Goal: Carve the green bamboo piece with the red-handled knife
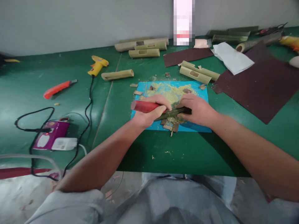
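My left hand is wrapped round a tool with a thick red handle that sticks out to the left. The tool's working end is hidden under my fingers. My right hand is closed on a dark green bamboo piece and presses it down on the blue mat. The two hands meet over the mat's front half. Yellow-green shavings cover the mat's middle, and brown chips lie at its front edge.
Cut bamboo tubes lie behind the mat. Dark sandpaper sheets and white paper are at the right. A yellow glue gun, red utility knife and purple power box with black cable sit left.
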Demonstrator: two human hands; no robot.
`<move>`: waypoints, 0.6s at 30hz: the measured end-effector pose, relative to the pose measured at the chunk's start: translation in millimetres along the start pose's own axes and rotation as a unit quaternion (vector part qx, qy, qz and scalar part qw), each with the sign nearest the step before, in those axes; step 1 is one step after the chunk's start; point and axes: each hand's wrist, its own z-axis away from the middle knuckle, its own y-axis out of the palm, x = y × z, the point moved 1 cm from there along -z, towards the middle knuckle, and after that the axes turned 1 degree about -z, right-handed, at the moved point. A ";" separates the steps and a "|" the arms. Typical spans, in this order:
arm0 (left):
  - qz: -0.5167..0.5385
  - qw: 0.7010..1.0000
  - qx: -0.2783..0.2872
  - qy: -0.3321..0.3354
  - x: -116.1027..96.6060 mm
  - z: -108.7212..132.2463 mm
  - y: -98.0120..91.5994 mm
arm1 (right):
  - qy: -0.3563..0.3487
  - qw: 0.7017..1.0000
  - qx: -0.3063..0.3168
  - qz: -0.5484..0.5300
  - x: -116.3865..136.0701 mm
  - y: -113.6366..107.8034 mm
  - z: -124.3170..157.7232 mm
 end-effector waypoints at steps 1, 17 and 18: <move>-0.008 1.000 0.001 -0.006 -2.2 -1.5 0.9 | 0.001 1.000 -0.001 0.001 -0.2 0.0 0.1; -0.137 0.986 -0.081 -0.046 0.5 5.5 -9.1 | 0.005 1.000 0.005 0.004 1.8 -1.1 -0.6; -0.149 0.985 -0.067 -0.055 -2.0 6.8 -9.5 | 0.008 1.000 0.006 0.004 1.9 -1.3 -0.6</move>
